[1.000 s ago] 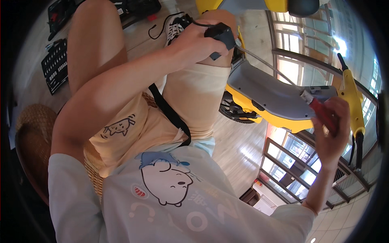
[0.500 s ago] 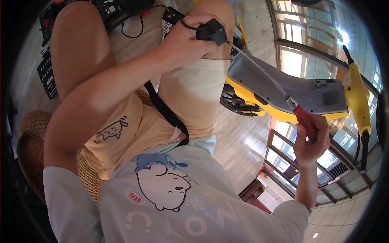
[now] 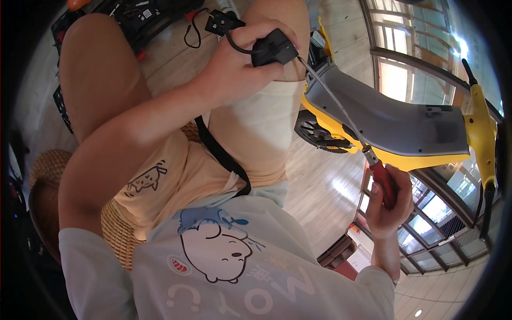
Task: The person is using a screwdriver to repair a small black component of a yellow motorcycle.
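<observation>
My left hand (image 3: 250, 56) is wrapped around a small black plastic block (image 3: 274, 48) above my knee. A black cable (image 3: 237, 48) loops out of the block, over the fingers, toward a second black piece (image 3: 221, 22) with metal spots just beyond the hand. In my right hand (image 3: 389, 205), closed on its red handle, is a long screwdriver (image 3: 341, 106). Its shaft slants up and left, and the tip meets the right corner of the block. Whether the tip sits in a screw is too small to tell.
A yellow and grey scooter (image 3: 389, 117) stands on the right, its black wheel (image 3: 317, 130) near my leg. Black tool cases (image 3: 144, 18) lie on the floor at the far left. I sit on a woven seat (image 3: 114, 229). Windows (image 3: 426, 224) line the right side.
My right hand and the screwdriver handle have moved left and slightly down, so the shaft is steeper. The black block has turned a little in my left hand, and the view has shifted slightly.
</observation>
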### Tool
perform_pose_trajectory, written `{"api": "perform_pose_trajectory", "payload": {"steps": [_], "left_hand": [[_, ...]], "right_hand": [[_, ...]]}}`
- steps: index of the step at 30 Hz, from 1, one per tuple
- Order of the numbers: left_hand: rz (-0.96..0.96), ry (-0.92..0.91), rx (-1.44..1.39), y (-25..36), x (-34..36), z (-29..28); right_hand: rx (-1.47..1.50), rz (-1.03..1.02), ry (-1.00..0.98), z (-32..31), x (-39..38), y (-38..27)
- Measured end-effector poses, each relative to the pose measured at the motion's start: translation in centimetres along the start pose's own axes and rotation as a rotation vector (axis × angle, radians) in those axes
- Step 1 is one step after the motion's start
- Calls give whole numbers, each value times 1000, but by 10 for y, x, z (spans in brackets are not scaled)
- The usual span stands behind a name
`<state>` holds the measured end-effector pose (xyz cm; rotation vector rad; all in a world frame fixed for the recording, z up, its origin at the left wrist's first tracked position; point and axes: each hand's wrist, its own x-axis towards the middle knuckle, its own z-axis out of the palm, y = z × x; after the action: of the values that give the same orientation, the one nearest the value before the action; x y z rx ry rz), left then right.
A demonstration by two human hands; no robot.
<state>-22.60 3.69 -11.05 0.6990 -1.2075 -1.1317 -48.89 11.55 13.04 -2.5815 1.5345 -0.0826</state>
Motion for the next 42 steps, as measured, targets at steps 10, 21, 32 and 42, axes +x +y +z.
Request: {"api": "perform_pose_trajectory", "payload": {"steps": [10,21,32,42], "left_hand": [[25,-22,48,-4,-1,-3],[11,12,48,1,0,-6],[-45,1,-5,6,-3,-1],[-95,24,67,8,3,-7]], "right_hand": [[270,273,39,15,5,11],[1135,906,-98,12,29,16],[-412,-344,-71,-7,27,29],[83,167,-145,-2,46,23]]}}
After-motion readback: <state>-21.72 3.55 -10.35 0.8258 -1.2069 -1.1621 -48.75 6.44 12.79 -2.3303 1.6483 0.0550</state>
